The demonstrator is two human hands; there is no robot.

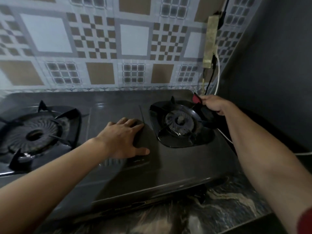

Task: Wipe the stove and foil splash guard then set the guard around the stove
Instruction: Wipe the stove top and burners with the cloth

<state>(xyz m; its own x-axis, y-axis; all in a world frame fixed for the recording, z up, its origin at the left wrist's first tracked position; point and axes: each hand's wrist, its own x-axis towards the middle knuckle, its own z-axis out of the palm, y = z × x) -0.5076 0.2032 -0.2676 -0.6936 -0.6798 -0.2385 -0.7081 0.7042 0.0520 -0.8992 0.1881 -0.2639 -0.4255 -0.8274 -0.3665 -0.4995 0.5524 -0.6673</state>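
Across the lower middle of the frame sits the stove [177, 159], a dark two-burner top on a marbled desk [228, 205], with one burner [36, 134] at the left edge and another [179, 121] right of centre. The left hand [125, 139] lies flat on the bare panel between them, fingers spread and pinching nothing; it seems to be steadying the stove, though a dark cloth under the palm cannot be ruled out in this blur. The right hand [214, 105], at the far right corner of the stove, has its grip pressed together on a dark item with a red patch [196, 98], probably the wiping cloth, held just beside the right burner's pan support [199, 115], likely to work around the grate. No foil guard can be made out anywhere; it appears to be out of view, so setting it up is likely some way off. Behind the stove rises the patterned wall [104, 48], with a power strip [210, 41] and cables [217, 73] hanging at upper right, close enough to snag.
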